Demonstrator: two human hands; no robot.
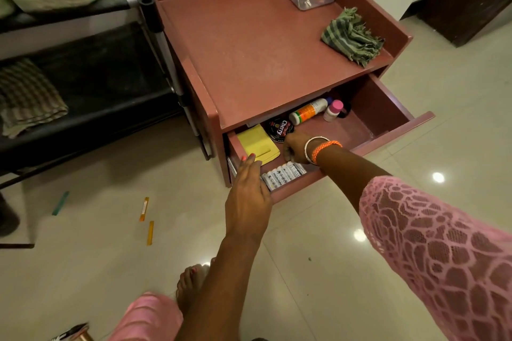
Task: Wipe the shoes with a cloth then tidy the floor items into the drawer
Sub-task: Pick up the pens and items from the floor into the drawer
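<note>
- Drawer (388,130) stands open.
- My right hand (295,151) is inside it, fingers curled at the battery pack (284,174); grip unclear.
- My left hand (248,191), fingers straight, rests at the drawer's front left.
- Green cloth (352,36) lies above the drawer.

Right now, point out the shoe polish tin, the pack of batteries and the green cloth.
shoe polish tin (279,130), head view, on its black printed lid.
pack of batteries (282,174), head view, on the middle of the white row in the drawer.
green cloth (352,36), head view, on its crumpled middle, atop the cabinet.
</note>
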